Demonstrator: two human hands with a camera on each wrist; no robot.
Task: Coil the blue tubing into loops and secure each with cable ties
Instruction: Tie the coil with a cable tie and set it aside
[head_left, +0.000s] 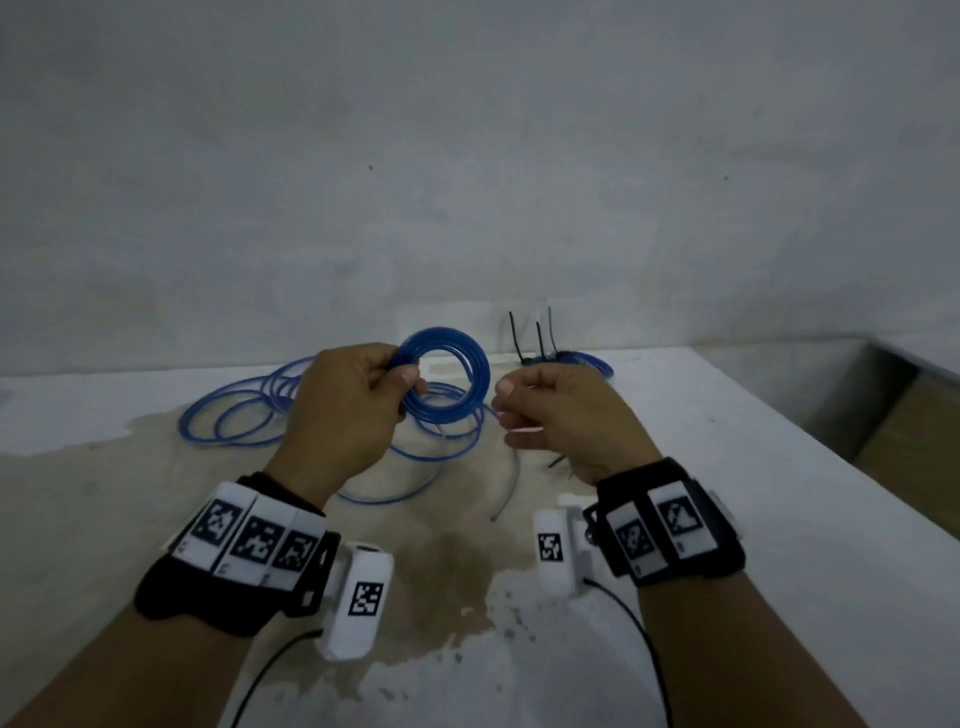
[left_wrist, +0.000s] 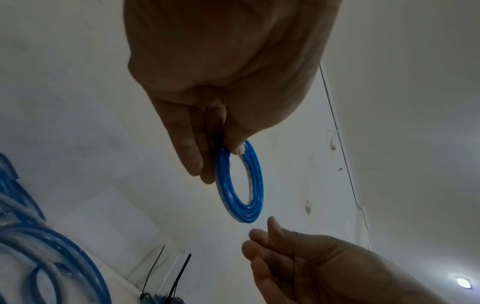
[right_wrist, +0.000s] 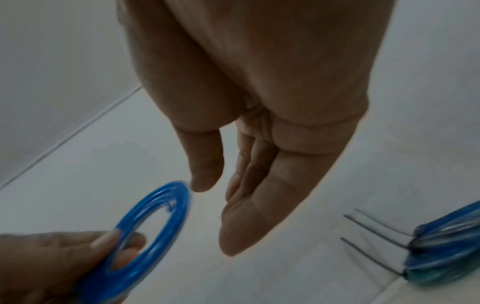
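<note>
Our left hand (head_left: 353, 395) pinches the small wound coil of blue plastic tubing (head_left: 447, 382); our right hand (head_left: 550, 415), loosely open, holds nothing. We should keep that pinch firm while fetching a black cable tie (head_left: 558, 460).

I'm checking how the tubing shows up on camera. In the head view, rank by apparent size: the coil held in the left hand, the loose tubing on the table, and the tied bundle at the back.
1. Loose tubing, sprawled widest.
2. Held coil, pinched by the left hand.
3. Tied bundle; it is farther away and partly hidden by the right hand, so its true size is unsure.
</note>
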